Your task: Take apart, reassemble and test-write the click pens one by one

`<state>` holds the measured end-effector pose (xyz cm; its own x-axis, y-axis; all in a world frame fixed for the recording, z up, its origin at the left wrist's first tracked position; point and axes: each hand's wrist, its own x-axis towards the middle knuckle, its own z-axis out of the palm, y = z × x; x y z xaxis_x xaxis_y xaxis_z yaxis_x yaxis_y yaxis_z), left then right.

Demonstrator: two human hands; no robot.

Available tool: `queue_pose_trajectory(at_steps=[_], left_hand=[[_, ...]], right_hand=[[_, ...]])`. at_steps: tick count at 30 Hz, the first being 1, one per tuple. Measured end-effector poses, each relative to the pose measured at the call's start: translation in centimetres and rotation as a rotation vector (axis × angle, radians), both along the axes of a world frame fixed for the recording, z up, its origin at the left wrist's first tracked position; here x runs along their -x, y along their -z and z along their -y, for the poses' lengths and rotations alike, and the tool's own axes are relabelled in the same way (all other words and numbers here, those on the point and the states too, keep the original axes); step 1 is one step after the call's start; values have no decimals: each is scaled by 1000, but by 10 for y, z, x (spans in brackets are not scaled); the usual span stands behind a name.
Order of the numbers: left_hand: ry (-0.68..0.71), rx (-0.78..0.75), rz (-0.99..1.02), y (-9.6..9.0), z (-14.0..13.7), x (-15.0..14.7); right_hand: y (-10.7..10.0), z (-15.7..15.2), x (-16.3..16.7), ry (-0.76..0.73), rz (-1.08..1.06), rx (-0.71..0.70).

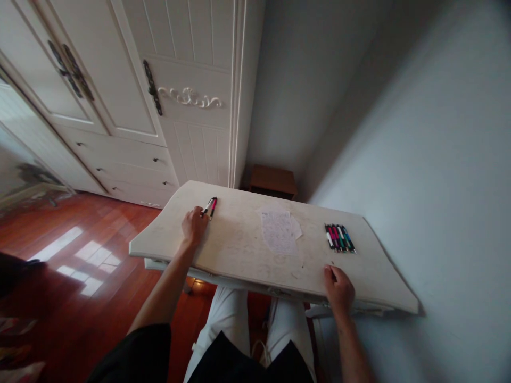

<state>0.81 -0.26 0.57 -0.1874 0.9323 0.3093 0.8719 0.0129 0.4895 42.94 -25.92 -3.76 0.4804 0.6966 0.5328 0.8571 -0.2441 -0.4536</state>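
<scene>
Left hand (194, 226) is pinching a white pen (208, 204) left of the paper (278, 232), pink pen (213, 208) beside it. Right hand (339, 290), kinda curled up, and the pen row (339, 238) are both right of the paper.

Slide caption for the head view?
Left hand at two pens, right hand near a pen row on a white desk.

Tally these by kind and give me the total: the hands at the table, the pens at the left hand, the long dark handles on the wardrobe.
Hands: 2 (left hand, right hand)
Pens at the left hand: 2 (white pen, pink pen)
Long dark handles: 3
Total: 7
</scene>
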Motion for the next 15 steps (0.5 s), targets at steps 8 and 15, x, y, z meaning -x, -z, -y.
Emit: queue_pose_trajectory(at_steps=[8, 15], left_hand=[[9, -314, 431, -2, 12, -3], [245, 40, 1470, -25, 46, -77]], right_hand=[[-5, -1, 5, 10, -36, -20], [-18, -5, 9, -118, -421, -8]])
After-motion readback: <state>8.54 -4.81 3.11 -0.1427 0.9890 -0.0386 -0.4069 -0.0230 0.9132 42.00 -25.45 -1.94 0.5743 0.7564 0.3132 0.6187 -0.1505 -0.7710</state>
